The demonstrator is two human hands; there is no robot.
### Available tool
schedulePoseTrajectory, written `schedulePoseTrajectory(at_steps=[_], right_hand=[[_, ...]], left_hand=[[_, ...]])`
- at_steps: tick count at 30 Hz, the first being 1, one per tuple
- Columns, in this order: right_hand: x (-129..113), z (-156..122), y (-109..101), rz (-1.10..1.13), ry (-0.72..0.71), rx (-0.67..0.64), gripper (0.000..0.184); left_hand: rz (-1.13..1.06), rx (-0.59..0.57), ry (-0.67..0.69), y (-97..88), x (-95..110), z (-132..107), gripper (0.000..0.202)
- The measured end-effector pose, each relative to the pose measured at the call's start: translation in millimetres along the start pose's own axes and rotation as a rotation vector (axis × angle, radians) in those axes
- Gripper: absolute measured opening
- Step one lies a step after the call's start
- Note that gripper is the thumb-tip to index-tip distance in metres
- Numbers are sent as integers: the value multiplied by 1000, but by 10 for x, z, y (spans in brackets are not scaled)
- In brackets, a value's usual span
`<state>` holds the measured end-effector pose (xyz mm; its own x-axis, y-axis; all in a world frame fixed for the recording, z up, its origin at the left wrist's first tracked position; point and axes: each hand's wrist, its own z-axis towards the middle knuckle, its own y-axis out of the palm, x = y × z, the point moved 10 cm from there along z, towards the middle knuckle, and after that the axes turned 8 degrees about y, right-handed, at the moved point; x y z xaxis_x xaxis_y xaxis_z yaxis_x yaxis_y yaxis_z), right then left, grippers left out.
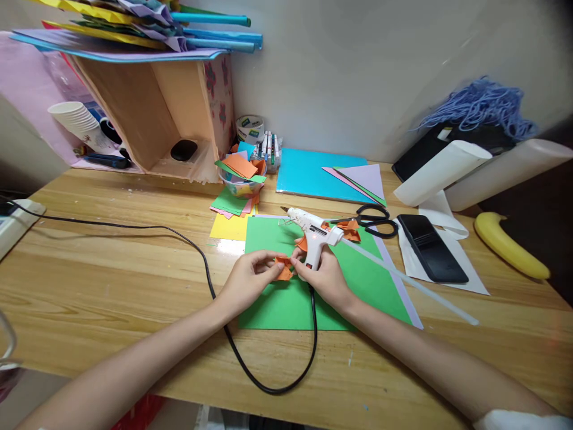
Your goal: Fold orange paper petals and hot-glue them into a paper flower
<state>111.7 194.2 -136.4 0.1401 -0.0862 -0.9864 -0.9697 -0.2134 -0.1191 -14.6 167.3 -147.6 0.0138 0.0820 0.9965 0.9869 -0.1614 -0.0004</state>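
My left hand [251,276] and my right hand [323,279] meet over a green paper sheet [286,301] and pinch a small folded orange paper piece [283,267] between their fingertips. A white hot glue gun [313,230] stands just behind my right hand, nozzle pointing left, with a long clear glue stick [416,283] trailing out to the right. Its black cord [250,370] loops off the table's front edge. More orange folded pieces [350,230] lie by the gun.
Black scissors [376,220], a black phone [430,248] on white paper, a banana [508,245], rolled white paper [441,172], a blue sheet [313,173], a bowl of paper scraps [242,179], markers [270,149], tape [249,128], paper cups [76,119] and a cardboard box [156,113].
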Motion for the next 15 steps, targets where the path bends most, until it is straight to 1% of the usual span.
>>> schedulePoseTrajectory(at_steps=[2,6,8,11,15], right_hand=[[-1,0,9,4,6,-6,34],[20,1,19,40,31,-24,36],[57,0,15,85,59,-34,37],[76,-9,10,130,59,-50,34],[22,-50,17,95,-5,-81,29]], left_hand=[[41,15,19,-31,33,4,28],[118,14,39,-62,58,11,32],[156,40,54,-119,85,22,33],[203,137,70,-307,154,57,31],[182,281,41,-614,206,111,32]])
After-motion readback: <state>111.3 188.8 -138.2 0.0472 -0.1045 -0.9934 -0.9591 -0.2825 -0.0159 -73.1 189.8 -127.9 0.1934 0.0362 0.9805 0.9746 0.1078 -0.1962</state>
